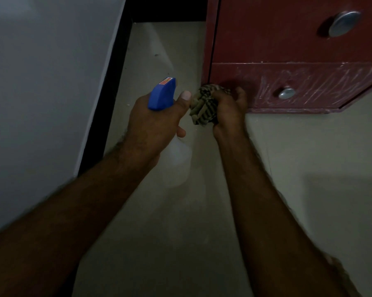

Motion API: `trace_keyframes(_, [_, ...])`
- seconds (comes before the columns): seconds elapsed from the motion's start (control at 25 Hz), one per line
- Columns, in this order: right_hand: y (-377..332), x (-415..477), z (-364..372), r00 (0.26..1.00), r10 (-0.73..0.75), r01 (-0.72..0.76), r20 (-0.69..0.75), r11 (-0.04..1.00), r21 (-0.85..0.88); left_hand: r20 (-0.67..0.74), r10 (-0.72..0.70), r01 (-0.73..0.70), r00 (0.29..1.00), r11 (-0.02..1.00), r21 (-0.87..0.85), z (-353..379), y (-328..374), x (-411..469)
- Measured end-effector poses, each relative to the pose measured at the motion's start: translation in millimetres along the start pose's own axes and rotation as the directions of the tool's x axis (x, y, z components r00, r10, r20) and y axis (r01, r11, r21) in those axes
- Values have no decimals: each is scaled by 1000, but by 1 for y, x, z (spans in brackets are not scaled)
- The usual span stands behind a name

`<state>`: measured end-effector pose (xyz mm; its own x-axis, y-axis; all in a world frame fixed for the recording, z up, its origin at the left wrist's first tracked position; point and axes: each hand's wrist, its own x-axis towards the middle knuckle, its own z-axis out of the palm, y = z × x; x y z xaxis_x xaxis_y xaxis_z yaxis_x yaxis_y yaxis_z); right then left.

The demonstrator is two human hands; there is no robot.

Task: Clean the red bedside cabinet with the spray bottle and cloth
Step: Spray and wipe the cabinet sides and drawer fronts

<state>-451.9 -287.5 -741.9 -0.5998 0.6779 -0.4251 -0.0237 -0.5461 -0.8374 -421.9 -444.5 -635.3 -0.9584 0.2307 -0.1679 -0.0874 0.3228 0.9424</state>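
Fingers (222, 95) bunching striped cloth (202, 108), streaky red cabinet (288, 50), blue-topped spray bottle (161, 95)

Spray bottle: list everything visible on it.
The spray bottle has a blue plastic trigger head with a red-orange label on top and a pale translucent body, blurred, below. The left hand grips its neck, thumb raised beside the head. It is held above the floor, left of the red cabinet, near the cloth.

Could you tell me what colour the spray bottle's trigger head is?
Blue, with a small red label on top; the spray bottle shows in the head view.
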Motion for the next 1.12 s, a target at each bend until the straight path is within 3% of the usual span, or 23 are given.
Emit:
trace_keyframes(0.96, [-36, -17, 19, 992, -123, 123, 8, 992, -2, -47, -54, 53, 997, 999, -10, -2, 0, 2])
trace_keyframes(1.12, [-44, -24, 25, 999, -50, 50, 4, 998, 29, -50, -62, 62, 997, 998, -7, -2, 1, 2])
